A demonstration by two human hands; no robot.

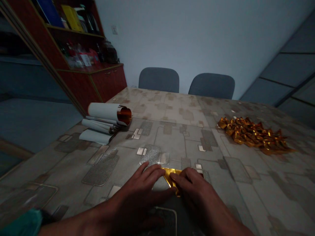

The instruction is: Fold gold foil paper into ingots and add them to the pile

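A small folded piece of gold foil paper [169, 173] lies on the table in front of me, its shiny side partly up. My left hand [145, 188] holds its left side, with the fingertips at the upper left corner and the thumb near the lower tip. From the right, my right hand [194, 185] grips the foil paper, its fingers bent and pressed on it. The hand covers much of the paper's right part. Farther off to the right sits a cluster of several folded gold foil pieces [253, 134], apart from both hands.
White-backed sheets with an orange-gold inside, rolled and curled [103, 111], lie at the table's left. A patterned cover spreads over the table [172, 131]. Two grey chairs [158, 78] stand behind the far edge. A reddish wooden cabinet [108, 82] with shelves is at the back left.
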